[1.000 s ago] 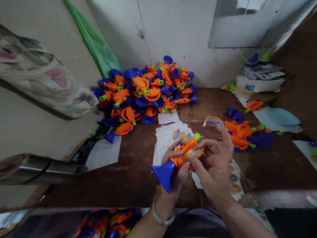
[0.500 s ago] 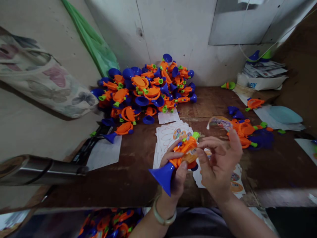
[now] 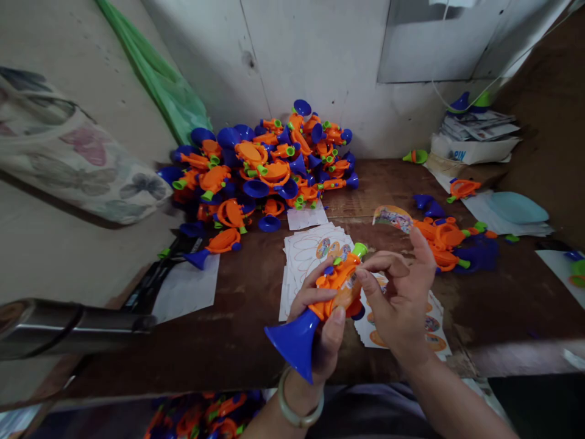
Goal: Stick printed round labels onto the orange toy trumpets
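Note:
My left hand (image 3: pixel 320 323) is wrapped round an orange plastic toy trumpet (image 3: pixel 340 277), with its blue bell (image 3: pixel 295 341) tilted down to the left and its green mouthpiece pointing up and away. An oval sticker (image 3: pixel 348 296) lies on the trumpet's side facing me. With thumb and a finger pinched together, my right hand (image 3: pixel 402 292) touches the edge of that sticker. From a raised fingertip of the same hand a second printed sticker (image 3: pixel 393 217) seems to hang. Beneath my hands are sticker sheets (image 3: pixel 304 259), some with printed ovals left on them.
A heap of toy trumpets (image 3: pixel 269 164) stands against the wall. More orange parts (image 3: pixel 441 238) lie on the right, near a light blue dish (image 3: pixel 518 207) and a stack of papers (image 3: pixel 475 137). A steel flask (image 3: pixel 73 326) is at the left. Several trumpets show below the table edge.
The view has shifted slightly. My right thumb and finger stay at the trumpet's sticker, while the sticker at the raised fingertip has turned to show more of its printed face.

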The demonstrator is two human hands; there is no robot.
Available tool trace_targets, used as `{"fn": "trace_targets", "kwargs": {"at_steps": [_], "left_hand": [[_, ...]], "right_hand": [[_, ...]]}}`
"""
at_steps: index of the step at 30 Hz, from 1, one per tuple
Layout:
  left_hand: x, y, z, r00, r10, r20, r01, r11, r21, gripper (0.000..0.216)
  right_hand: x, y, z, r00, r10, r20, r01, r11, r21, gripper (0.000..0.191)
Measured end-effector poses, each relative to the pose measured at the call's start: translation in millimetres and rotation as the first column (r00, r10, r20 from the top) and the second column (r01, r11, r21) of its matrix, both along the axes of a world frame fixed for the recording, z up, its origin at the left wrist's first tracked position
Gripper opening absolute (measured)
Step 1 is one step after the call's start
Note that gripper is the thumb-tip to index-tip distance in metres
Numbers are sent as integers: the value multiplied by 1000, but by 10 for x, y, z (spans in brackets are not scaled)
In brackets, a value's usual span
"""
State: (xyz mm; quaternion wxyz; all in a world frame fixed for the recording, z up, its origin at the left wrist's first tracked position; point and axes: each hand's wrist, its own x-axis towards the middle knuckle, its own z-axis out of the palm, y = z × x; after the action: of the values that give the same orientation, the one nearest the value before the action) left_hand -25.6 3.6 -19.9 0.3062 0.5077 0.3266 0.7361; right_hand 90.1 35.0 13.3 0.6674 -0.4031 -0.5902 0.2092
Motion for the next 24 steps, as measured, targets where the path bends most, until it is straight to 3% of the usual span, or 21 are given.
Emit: {"fn": "trace_targets", "kwargs": {"at_steps": [5, 14, 18, 21, 24], "left_hand": [[11, 11, -74, 998, -4, 60, 6, 1000, -31, 13], [3, -40, -73, 978, 33, 206, 14, 975, -221, 22], [-23, -12, 10, 924, -12, 383, 117, 961, -250, 27], [-22, 8, 68, 871, -96, 483, 233, 944, -233, 38], [9, 12, 74, 879, -108, 464, 246, 937, -249, 51]], "right_hand": [[-13, 22, -17, 1000, -20, 12, 20, 1000, 10, 81], [-50, 47, -64, 988, -104, 118, 97, 994, 58, 81], [56, 156, -130, 991, -125, -43, 122, 990, -65, 94], [95, 160, -121, 960, 101, -262, -168, 955, -246, 78], [53, 63, -73, 831, 342, -438, -501, 803, -324, 81]]}}
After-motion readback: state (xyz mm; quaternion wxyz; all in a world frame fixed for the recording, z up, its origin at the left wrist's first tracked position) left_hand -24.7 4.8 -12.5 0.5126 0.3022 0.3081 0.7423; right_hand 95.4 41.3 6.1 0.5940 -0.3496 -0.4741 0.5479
